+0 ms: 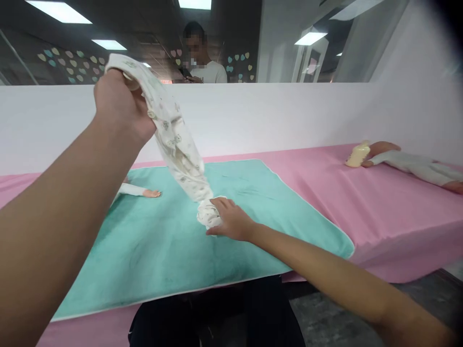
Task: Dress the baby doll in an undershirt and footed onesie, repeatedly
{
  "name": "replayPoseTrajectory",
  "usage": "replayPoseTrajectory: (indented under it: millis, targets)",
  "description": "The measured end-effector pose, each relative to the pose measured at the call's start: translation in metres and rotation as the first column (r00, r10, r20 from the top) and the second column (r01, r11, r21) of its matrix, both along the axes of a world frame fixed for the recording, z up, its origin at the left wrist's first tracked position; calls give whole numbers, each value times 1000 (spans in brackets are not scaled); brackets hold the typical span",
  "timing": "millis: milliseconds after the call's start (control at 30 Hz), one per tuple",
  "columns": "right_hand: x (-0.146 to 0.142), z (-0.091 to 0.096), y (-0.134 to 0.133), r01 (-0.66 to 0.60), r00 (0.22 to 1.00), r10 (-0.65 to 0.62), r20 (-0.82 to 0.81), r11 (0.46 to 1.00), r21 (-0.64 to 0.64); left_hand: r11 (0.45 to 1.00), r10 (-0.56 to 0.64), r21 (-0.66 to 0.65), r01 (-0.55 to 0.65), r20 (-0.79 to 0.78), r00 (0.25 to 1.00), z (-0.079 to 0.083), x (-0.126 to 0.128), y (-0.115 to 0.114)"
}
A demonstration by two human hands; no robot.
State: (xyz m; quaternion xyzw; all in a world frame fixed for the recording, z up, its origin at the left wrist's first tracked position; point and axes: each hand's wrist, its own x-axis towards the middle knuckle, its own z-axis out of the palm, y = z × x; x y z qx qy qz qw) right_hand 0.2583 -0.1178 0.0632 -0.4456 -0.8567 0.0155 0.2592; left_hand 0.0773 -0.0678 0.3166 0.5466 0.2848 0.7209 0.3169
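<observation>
My left hand is raised high and closed on the top end of a white printed baby garment. The garment hangs stretched down to the teal mat. Its lower end is bunched under my right hand, whose fingers grip it against the mat. A doll lies on the mat to the left, mostly hidden behind my left forearm; only its white sleeve and small hand show.
The mat lies on a pink sheeted table against a white partition. At the far right lies a second doll in white, with a cream bottle beside it. A person in a white shirt stands behind the partition.
</observation>
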Motion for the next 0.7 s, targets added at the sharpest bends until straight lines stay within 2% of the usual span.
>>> replayPoseTrajectory:
  millis: [67,100,167,233,300,333,400,433,500,533,567,600,633,667,700]
  targets:
    - [-21,-22,8,40,998,-38,41,998,-55,996,-80,-29,82,74,994,6,-5,0]
    - [-25,-26,13,58,996,-53,71,996,-65,995,-92,-18,94,80,993,8,-8,1]
    - [-19,-20,21,77,989,-68,133,995,-66,990,-141,9,141,78,987,10,-11,0]
    - [7,-4,25,120,979,-110,172,992,-45,973,-231,36,228,84,969,10,-12,-1]
    - [51,12,26,273,946,-270,179,962,7,948,-318,61,313,105,942,10,-10,-5]
    - [76,17,25,374,910,-372,184,927,29,936,-351,75,344,120,929,9,-9,-7]
    - [124,18,22,594,781,-585,219,804,25,913,-407,96,397,144,902,9,-4,-13]
    - [143,16,20,663,723,-635,274,748,-15,900,-434,103,423,153,888,9,-1,-16]
    - [165,11,14,732,657,-631,412,666,-146,873,-488,101,477,165,857,10,6,-23]
    - [166,10,10,757,631,-634,447,630,-175,863,-505,93,497,175,845,11,10,-28]
    - [160,11,6,765,623,-643,444,619,-178,853,-521,90,514,185,833,12,15,-33]
    - [148,14,2,751,644,-654,397,640,-163,846,-532,88,526,196,824,13,20,-38]
    - [130,19,-1,707,696,-646,313,694,-139,842,-538,84,533,208,817,14,26,-43]
    - [109,26,-4,608,790,-583,188,785,-117,842,-537,78,534,223,814,15,31,-48]
    - [87,33,-5,445,895,-446,27,887,-125,846,-529,71,528,240,814,16,35,-52]
